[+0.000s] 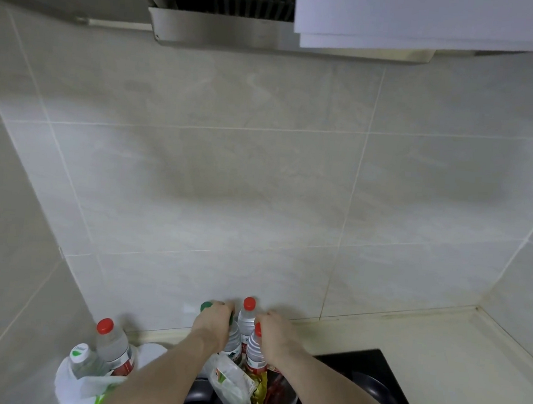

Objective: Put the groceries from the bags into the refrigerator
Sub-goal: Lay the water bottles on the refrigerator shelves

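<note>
Bottles all stand upright, caps up, by the tiled wall (260,185): left hand (214,322) curls round the green-capped bottle (206,306), right hand (275,333) grips a red-capped bottle (255,344) (another (247,315) stands just behind). Both forearms reach straight forward.

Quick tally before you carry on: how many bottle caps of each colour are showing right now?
Red plastic caps: 3, left bag bottle, back bottle, bottle under the right hand
Green plastic caps: 1, under the left hand
White cap with green print: 1, left bag
Total: 5 caps showing
</note>
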Demonstrator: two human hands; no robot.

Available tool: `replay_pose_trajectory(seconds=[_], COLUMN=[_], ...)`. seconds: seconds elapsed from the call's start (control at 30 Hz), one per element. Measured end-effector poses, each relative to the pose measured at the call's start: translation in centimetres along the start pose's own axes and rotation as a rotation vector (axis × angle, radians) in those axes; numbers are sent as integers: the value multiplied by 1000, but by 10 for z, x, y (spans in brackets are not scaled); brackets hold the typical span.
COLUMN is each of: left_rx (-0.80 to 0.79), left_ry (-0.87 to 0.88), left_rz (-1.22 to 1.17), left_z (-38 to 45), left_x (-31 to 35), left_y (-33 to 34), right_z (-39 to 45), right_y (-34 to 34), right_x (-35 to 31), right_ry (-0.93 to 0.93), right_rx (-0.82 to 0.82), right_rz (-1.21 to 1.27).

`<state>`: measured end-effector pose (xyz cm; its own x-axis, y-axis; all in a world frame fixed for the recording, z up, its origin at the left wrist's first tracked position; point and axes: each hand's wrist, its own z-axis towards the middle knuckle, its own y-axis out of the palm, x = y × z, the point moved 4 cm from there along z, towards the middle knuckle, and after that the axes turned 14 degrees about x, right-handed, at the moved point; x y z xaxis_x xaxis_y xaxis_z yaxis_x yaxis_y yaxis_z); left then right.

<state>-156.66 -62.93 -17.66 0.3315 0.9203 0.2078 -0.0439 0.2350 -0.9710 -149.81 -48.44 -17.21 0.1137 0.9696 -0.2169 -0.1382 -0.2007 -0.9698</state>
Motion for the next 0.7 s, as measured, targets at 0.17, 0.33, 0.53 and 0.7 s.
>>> replay_pose_trajectory(seconds=[0.17, 0.33, 0.53, 0.7], left_rx=[74, 157, 251, 385], left_ry=[9, 48, 134, 203], left_rz=[-35, -80, -158, -224], left_z=[-9, -14, -34, -57], left_x=[1, -5, -5, 8], left_y=[-7, -34, -70, -113], right_z=[-6, -11, -25, -52], right_y=[-1, -26, -63, -99], right_x=[4, 12, 15, 16], right_ry=[-15, -34, -57, -58], right_rx=[60, 155, 232, 290], right_rz=[93, 170, 220, 252])
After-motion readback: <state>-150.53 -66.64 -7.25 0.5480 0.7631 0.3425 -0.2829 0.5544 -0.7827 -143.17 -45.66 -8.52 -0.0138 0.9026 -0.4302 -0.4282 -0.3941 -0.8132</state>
